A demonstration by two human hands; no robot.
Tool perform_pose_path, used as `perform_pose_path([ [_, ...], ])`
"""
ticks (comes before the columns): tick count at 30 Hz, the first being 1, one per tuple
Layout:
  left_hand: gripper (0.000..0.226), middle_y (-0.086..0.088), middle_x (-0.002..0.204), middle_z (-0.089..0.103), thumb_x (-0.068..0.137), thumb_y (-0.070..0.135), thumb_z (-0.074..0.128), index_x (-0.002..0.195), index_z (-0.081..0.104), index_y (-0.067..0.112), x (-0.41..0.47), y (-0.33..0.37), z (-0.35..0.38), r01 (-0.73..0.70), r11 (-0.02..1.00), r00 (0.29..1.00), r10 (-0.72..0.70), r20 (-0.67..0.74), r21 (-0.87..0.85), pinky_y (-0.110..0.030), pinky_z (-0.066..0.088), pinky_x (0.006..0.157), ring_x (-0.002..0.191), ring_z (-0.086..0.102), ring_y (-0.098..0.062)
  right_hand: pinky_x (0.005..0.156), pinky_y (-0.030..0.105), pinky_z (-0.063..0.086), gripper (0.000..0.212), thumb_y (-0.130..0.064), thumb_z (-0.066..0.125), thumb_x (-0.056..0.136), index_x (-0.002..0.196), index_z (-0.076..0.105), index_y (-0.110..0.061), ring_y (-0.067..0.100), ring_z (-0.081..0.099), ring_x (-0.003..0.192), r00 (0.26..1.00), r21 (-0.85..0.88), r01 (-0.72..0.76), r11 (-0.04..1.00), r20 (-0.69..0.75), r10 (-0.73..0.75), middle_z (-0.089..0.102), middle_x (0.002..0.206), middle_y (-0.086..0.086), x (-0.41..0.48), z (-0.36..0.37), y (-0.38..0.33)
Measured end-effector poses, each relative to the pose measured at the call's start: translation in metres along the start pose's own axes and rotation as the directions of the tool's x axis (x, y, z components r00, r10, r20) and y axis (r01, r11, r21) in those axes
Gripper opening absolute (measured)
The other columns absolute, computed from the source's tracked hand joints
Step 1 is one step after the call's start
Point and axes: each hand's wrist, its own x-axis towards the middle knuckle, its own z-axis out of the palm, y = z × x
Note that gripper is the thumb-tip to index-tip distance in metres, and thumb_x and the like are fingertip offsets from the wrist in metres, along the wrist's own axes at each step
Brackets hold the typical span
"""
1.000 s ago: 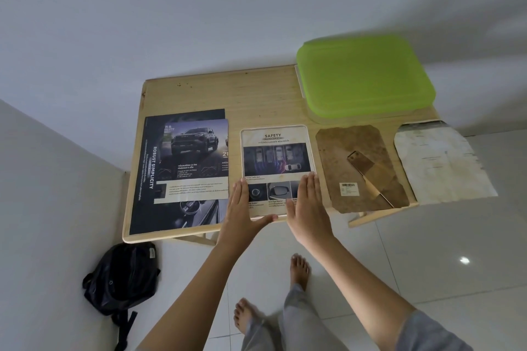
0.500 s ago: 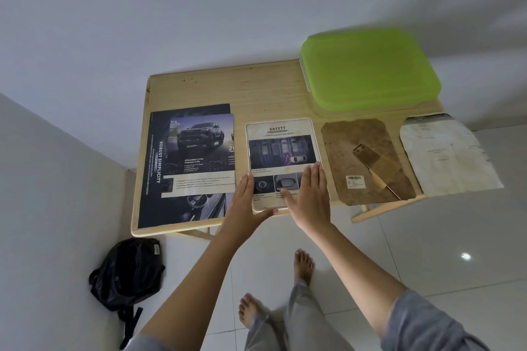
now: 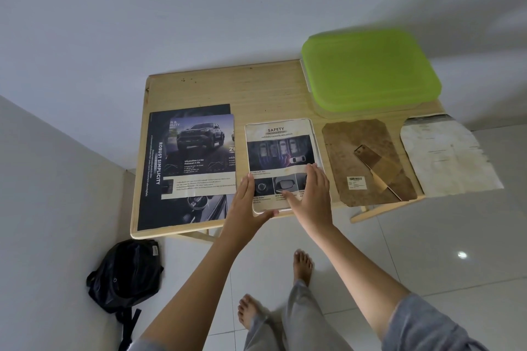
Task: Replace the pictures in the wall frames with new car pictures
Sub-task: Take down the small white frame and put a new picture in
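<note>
- The white-rimmed rectangular frame holding the "SAFETY" car picture [image 3: 281,151] lies flat in the middle of the pale wooden table [image 3: 256,88], its long axis running away from the person and the heading at the far end
- Left hand [image 3: 245,205]: fingers straight along the frame's left edge, thumb stretched along the near short edge, bracketing that corner without clenching
- Right hand [image 3: 312,196]: spread flat, fingers straight, pressing the picture's lower right part
- The frame's near edge sits just at the table's front edge
- The car brochure [image 3: 199,151] lies just beside the frame on the left and the brown backing board [image 3: 350,145] near on the right, with bare wood beyond the far end
</note>
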Motion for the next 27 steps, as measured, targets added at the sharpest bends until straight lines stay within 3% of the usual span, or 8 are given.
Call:
perform_pose_path([
  [5,0.101,0.004,0.158,-0.001,0.08,0.047,0.065,0.148,-0.004,0.018,0.0,-0.001,0.0,-0.009,1.0,1.0,0.009,0.002,0.002,-0.034,0.009,0.115,0.145,-0.002,-0.012,0.115,0.03,0.001,0.093,-0.051,0.054,0.085,0.147,0.001,-0.007,0.024,-0.003,0.145,0.996,-0.101,-0.025,0.995,0.078,0.033,-0.001,0.156,0.012,0.001,0.004,-0.003],
  [11,0.102,0.005,0.158,-0.002,0.08,0.049,0.064,0.148,-0.005,0.018,-0.001,-0.002,0.0,-0.007,1.0,1.0,0.007,-0.003,0.004,-0.032,0.008,0.115,0.145,-0.003,-0.01,0.116,0.037,0.008,0.098,-0.05,0.059,0.082,0.147,-0.003,-0.011,0.026,-0.005,0.144,0.99,-0.107,-0.09,0.99,0.1,0.101,-0.003,0.157,0.011,0.008,0.002,-0.013],
  [18,0.101,0.005,0.158,-0.003,0.081,0.049,0.063,0.148,-0.006,0.018,-0.001,-0.002,0.001,-0.011,1.0,1.0,0.011,-0.005,0.011,-0.031,0.007,0.115,0.145,-0.005,-0.01,0.113,0.044,0.017,0.101,-0.043,0.075,0.07,0.146,0.016,-0.015,0.027,0.012,0.141,0.991,0.035,-0.131,0.991,0.029,0.13,0.017,0.154,0.009,0.011,0.0,-0.011],
  [23,0.102,0.005,0.158,-0.003,0.08,0.05,0.063,0.148,-0.007,0.017,-0.001,-0.002,0.002,-0.017,1.0,1.0,0.017,-0.005,0.004,-0.033,0.008,0.116,0.145,-0.005,-0.01,0.107,0.043,0.025,0.09,-0.031,0.083,0.061,0.135,0.034,-0.015,0.027,0.028,0.131,0.98,0.14,-0.188,0.972,-0.045,0.196,0.038,0.14,0.008,0.021,-0.005,-0.013],
  [27,0.102,0.005,0.158,-0.002,0.08,0.05,0.063,0.148,-0.006,0.018,-0.001,-0.003,0.002,-0.011,1.0,1.0,0.011,-0.003,-0.002,-0.034,0.009,0.115,0.145,-0.004,-0.011,0.1,0.04,0.033,0.083,-0.032,0.085,0.058,0.126,0.041,-0.014,0.028,0.037,0.12,0.959,0.184,-0.272,0.945,-0.024,0.281,0.046,0.129,0.011,0.037,-0.012,-0.008],
])
